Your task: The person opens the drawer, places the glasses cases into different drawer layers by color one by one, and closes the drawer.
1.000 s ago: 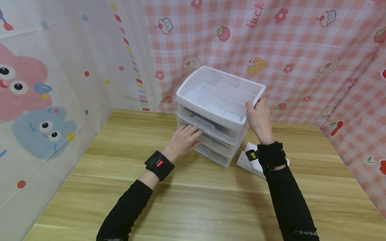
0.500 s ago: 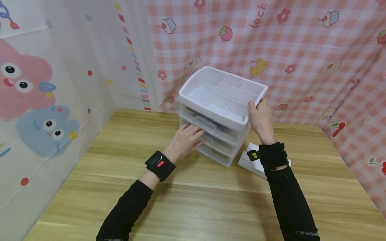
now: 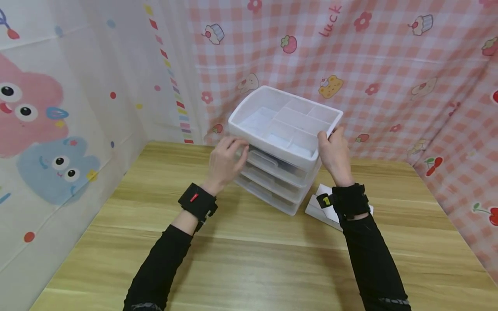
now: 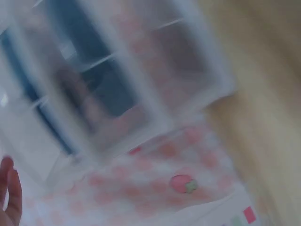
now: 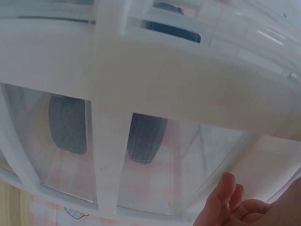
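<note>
A white plastic drawer organizer stands on the table, with an open divided tray on top and clear drawers stacked below. My right hand grips the right rim of that tray, thumb on top. In the right wrist view, curled fingers show beside the organizer's side. My left hand is at the front left corner, just under the tray, its fingers loosely bent and holding nothing. Its fingertips show near the blurred organizer in the left wrist view. Dark shapes show at the clear side panels.
A white flat item lies on the wooden table to the right of the organizer, partly hidden by the right wrist. Behind the organizer hangs a pink checked curtain; a white cartoon-print curtain hangs at the left.
My left hand has left the front of a middle drawer and moved up and left to the corner under the tray. The right hand keeps its grip on the rim.
</note>
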Available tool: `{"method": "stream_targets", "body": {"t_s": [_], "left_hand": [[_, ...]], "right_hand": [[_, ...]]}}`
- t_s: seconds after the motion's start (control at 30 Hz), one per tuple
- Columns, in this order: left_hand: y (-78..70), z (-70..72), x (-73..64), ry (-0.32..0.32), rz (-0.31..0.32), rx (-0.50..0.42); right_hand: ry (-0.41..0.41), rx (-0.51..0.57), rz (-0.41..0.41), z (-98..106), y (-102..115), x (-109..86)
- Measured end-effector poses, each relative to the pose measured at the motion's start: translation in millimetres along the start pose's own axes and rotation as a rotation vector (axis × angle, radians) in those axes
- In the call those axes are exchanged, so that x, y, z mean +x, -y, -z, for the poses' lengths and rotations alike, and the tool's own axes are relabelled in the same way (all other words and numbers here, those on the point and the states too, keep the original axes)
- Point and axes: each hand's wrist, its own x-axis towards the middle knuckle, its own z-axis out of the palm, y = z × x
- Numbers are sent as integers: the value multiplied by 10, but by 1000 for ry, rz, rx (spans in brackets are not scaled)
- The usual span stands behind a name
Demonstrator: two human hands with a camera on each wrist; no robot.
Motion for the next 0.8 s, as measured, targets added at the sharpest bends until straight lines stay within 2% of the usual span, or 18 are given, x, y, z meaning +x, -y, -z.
{"method": "stream_targets", "body": {"t_s": [0.07,0.13,0.23,0.33,0.43,0.47,0.53,0.6,0.7,0.8], "left_hand": [[43,63,172,-23,87,-21],[95,120,332,13,171,-51],[190,157,516,129,305,-110],[266,150,645,237,473,-253],[324,111,745,312,640,-391],[335,97,776,335,678,-416],[361,61,824,401,736,-422],[379,29,855,452,768,-409],[385,4,883,510,787,-378],[365,7,901,523,785,-377]], "right_hand": [[-3,3,-3,-2,5,0],[-4,9,-6,-6,3,4],[-7,11,-4,-13,-6,8],[-4,13,-3,-16,-17,3],[-1,16,-8,-10,-17,1],[0,17,-11,-6,-14,1],[0,19,-16,-1,-7,1],[-4,22,-18,-4,-2,-2],[-14,54,-13,-31,-2,-13],[-50,142,-1,-73,-14,-26]]}}
